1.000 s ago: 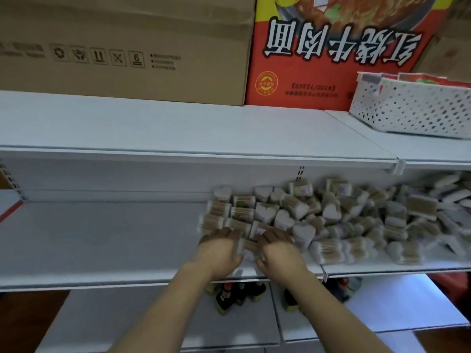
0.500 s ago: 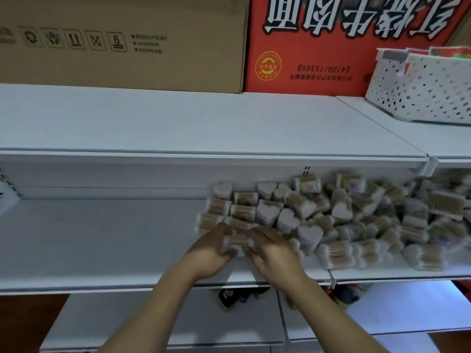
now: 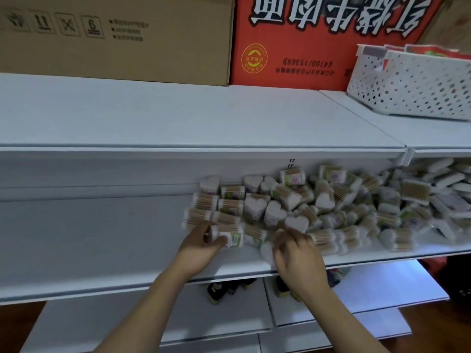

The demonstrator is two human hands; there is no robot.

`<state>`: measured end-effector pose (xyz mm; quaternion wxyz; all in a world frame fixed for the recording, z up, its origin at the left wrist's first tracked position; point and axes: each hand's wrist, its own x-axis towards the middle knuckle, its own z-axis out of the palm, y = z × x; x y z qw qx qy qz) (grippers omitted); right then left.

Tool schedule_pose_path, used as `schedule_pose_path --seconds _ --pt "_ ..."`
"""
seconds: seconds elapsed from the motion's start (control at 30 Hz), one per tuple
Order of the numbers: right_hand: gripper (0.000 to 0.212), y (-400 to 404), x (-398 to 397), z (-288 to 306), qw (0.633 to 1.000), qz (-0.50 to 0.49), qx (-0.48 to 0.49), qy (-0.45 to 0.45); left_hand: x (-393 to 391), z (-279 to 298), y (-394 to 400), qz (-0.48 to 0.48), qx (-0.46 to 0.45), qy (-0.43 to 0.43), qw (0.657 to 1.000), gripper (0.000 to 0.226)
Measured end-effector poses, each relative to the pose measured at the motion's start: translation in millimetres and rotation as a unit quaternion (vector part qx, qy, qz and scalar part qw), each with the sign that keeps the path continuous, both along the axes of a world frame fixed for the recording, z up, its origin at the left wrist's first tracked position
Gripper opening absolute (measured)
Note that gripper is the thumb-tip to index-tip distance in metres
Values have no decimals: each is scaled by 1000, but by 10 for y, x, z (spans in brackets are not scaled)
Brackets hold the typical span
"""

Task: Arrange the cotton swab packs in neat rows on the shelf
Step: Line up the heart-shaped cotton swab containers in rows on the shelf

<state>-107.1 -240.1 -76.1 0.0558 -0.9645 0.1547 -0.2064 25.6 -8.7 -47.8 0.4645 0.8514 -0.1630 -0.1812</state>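
Half a second earlier both hands met over one pack at the front of the pile; now they have drawn apart. The left hand pinches a clear rectangular pack of wooden-stemmed cotton swabs with a green label between thumb and curled fingers, holding it at the left edge of the heap, just below the short column of packs already lined up there. The right hand has shifted to the right, and its curled fingers close on a white heart-shaped swab pack near the front lip; motion blur hides how firm that grip is.

On the white metal middle shelf lies the jumbled pile of cotton swab packs, a mix of rectangular and heart-shaped ones, spreading from the centre to the right edge of view. Its left part is bare.

Above, on the white top shelf, stand a plain brown cardboard carton, a red printed carton with large white characters touching its right side, and a white perforated plastic basket further right. Dark bottles show on the lower shelf beneath the forearms.
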Motion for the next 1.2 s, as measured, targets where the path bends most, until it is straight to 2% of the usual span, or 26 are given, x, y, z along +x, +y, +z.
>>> schedule_pose_path --seconds 0.1,0.17,0.23,0.4,0.5,0.6,0.67,0.87,0.97,1.03,1.2 --pt "45 88 -29 -91 1000 -7 -19 8 -75 -26 -80 1 7 2 1000 41" --pt "51 126 -45 -110 1000 -11 -26 10 -121 -33 -117 -2 13 -10 1000 36" --pt "51 156 -56 -159 1000 -17 -15 15 -147 -55 -136 -3 17 -18 1000 36" --pt "33 232 -125 -259 992 12 118 43 -170 -115 -148 -2 0 -26 1000 48" --pt "35 208 -194 -115 986 20 167 3 -163 -102 -105 9 -22 -14 1000 54" --pt "43 245 -182 139 970 36 226 -81 -130 -54 -48 28 -42 -20 999 53" --pt "48 321 -105 270 959 69 250 -118 -131 5 -32 43 -73 -25 996 50" --pt "45 686 225 324 945 185 245 -110 -182 207 119 94 -172 -57 979 52" --pt "51 944 414 348 932 231 251 -122 -186 267 395 124 -187 -66 972 47" --pt "59 1158 540 385 929 240 263 -98 -183 307 625 144 -190 -67 969 45" --pt "68 1696 790 482 909 296 292 -38 -153 344 1299 188 -195 -67 960 55"
